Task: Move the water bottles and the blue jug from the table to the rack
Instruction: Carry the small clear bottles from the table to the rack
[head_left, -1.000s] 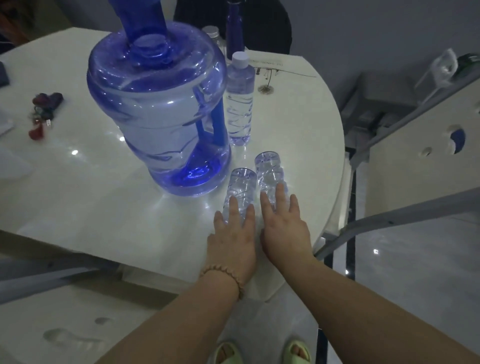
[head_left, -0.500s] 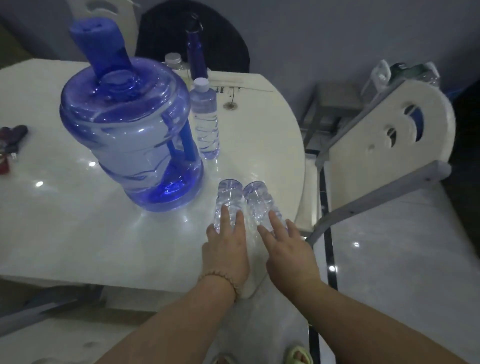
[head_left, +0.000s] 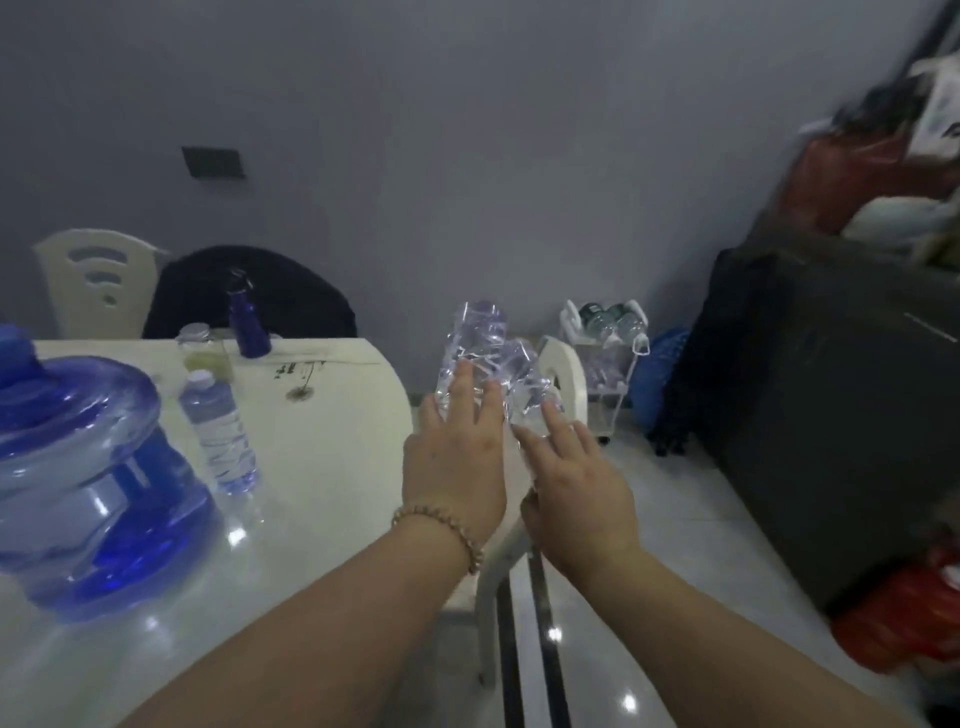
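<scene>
Slippage threatens: left hand (head_left: 457, 467) and right hand (head_left: 576, 499) each hold a clear bottle (head_left: 471, 338) aloft past the worktop (head_left: 332, 441) edge, fingers nearly flat along it, so either could drop before the rack (head_left: 608, 358), while the jug (head_left: 78, 467) stands on the worktop.

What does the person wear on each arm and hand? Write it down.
No sleeves show on either forearm. The left hand has a bracelet of small pale round beads at its wrist. The right hand and wrist wear nothing; no gloves.
</scene>
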